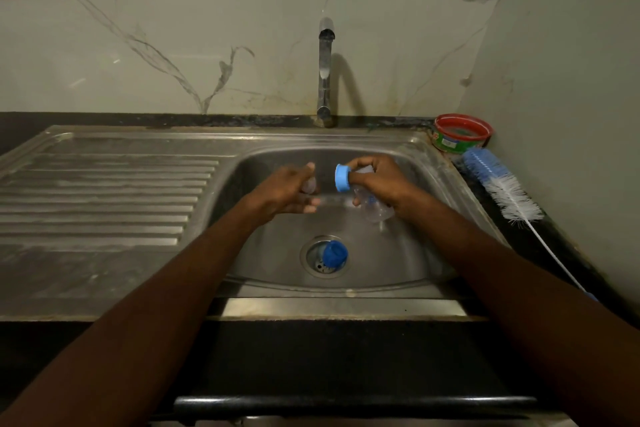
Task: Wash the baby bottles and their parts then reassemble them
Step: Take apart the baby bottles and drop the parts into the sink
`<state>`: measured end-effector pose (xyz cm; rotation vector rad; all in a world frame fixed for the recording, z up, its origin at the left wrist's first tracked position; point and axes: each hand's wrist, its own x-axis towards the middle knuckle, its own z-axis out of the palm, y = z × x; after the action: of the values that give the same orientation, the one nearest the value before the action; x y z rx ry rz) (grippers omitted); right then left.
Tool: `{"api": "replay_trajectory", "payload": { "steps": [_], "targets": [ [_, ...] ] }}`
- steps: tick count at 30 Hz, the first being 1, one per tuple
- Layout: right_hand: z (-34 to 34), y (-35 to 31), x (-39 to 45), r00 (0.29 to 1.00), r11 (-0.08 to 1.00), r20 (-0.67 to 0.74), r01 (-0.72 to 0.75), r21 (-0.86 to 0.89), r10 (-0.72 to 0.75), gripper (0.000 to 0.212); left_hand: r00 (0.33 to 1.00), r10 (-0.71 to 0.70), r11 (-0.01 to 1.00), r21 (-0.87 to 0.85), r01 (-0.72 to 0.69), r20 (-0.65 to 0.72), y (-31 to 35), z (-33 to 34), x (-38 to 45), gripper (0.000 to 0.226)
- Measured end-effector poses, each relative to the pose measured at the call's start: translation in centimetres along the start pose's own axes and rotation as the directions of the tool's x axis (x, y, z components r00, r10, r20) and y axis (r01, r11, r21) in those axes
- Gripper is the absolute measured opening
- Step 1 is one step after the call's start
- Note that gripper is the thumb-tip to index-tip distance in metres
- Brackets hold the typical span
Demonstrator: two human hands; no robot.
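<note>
Below our hands a blue cap [334, 254] sits on the drain, while our right hand [379, 180] clamps the clear bottle [372, 206], its blue ring [342, 178] pointing sideways at our left hand [289, 192], which grips a clear cover [309, 186].

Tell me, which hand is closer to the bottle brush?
Right. The right hand is over the sink, on the side nearer the bottle brush; the left hand is farther left.
</note>
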<state>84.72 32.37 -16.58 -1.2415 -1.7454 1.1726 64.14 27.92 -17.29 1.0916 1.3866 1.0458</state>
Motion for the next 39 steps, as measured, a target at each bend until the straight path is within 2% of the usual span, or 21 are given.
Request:
{"api": "replay_trajectory", "payload": {
  "steps": [2,4,5,7,9,11,15,18,20,23,25,27,29,31,35,39],
  "targets": [
    [-0.6,0.9,0.1,0.999,0.943,0.018,-0.027,-0.331,0.035,0.009,0.996,0.074,0.925,0.376,-0.047,-0.058,-1.4,-0.9,0.5,0.031],
    [-0.9,2.0,0.0,0.986,0.795,0.088,-0.062,-0.604,0.143,0.013,0.999,0.046,0.812,0.581,-0.051,0.023,-2.7,-1.5,1.3,0.019],
    [-0.8,2.5,0.0,0.970,0.735,0.119,-0.079,-0.673,0.213,0.014,0.997,0.025,0.737,0.673,-0.063,0.067,-3.0,-1.6,1.7,0.014],
    [-0.4,3.1,0.3,0.946,0.655,0.125,-0.108,-0.748,0.299,0.017,0.992,-0.023,0.577,0.812,-0.088,0.124,-3.6,-1.4,2.2,0.022],
    [0.0,3.4,0.7,0.941,0.612,0.107,-0.120,-0.782,0.321,0.020,0.987,-0.060,0.411,0.905,-0.112,0.149,-3.8,-1.3,2.4,0.033],
    [0.5,3.8,1.1,0.935,0.612,0.104,-0.136,-0.779,0.340,0.024,0.984,-0.080,0.313,0.941,-0.128,0.161,-4.3,-1.5,3.0,0.037],
    [0.8,4.1,1.5,0.943,0.720,0.073,-0.196,-0.666,0.325,0.035,0.981,-0.055,0.345,0.926,-0.154,0.184,-4.5,-1.7,3.5,0.030],
    [0.5,3.6,1.5,0.953,0.756,0.038,-0.213,-0.619,0.300,0.048,0.990,0.044,0.435,0.889,-0.140,0.134,-4.3,-1.7,3.5,0.035],
    [0.4,3.4,1.3,0.930,0.748,0.079,-0.236,-0.621,0.359,0.057,0.994,0.054,0.454,0.885,-0.108,0.094,-4.7,-1.7,3.6,0.040],
    [0.9,3.5,0.7,0.867,0.709,0.218,-0.195,-0.678,0.447,0.042,0.993,-0.013,0.414,0.905,-0.101,0.117,-5.4,-1.6,3.5,0.039],
    [1.4,3.8,0.5,0.846,0.673,0.279,-0.122,-0.730,0.455,0.044,0.991,-0.027,0.410,0.906,-0.108,0.130,-5.5,-1.6,3.4,0.033],
    [1.7,3.7,0.2,0.865,0.635,0.279,-0.058,-0.770,0.417,0.056,0.990,-0.027,0.412,0.904,-0.113,0.136,-5.4,-1.5,3.4,0.030],
    [1.6,3.4,0.1,0.879,0.646,0.244,-0.091,-0.758,0.409,0.062,0.990,-0.057,0.427,0.900,-0.089,0.125,-5.4,-1.5,3.4,0.024],
    [1.6,3.4,0.2,0.870,0.679,0.231,-0.150,-0.718,0.436,0.057,0.989,-0.092,0.449,0.891,-0.064,0.117,-5.5,-1.5,3.6,0.019],
    [1.6,3.9,0.6,0.829,0.666,0.248,-0.187,-0.722,0.502,0.054,0.986,-0.122,0.473,0.880,-0.045,0.116,-5.7,-1.4,3.8,0.011],
    [1.2,3.9,0.8,0.859,0.655,0.222,-0.161,-0.738,0.461,0.047,0.990,-0.125,0.526,0.850,0.007,0.070,-6.0,-1.5,4.1,0.018]
  ]
}}
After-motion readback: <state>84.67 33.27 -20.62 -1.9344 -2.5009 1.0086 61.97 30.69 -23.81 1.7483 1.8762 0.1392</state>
